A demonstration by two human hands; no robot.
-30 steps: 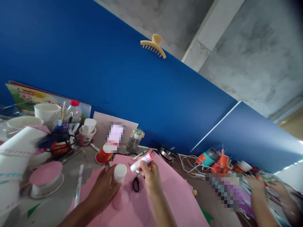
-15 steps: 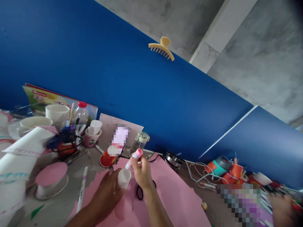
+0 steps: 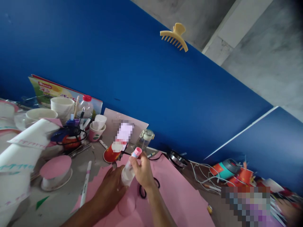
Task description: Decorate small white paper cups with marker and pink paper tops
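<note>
Below a tall blue partition panel [image 3: 118,63], a grey counter [image 3: 58,209] carries overlapping sheets of pink paper [image 3: 180,192], where a person's left hand [image 3: 112,187] curls its fingers around a small white paper cup [image 3: 127,176], held tilted above the sheets. The right hand [image 3: 144,171] pinches a slim white glue stick with a pink end [image 3: 131,162], its lower end apparently at the cup, though the exact contact is hard to make out. Too firm a push with the stick could dent the cup's thin wall or twist it from the left hand's grip, and a slip could smear the paper beneath; just beside the right wrist, black scissor loops [image 3: 142,191] lie on the paper, likely to be knocked should that arm swing low
</note>
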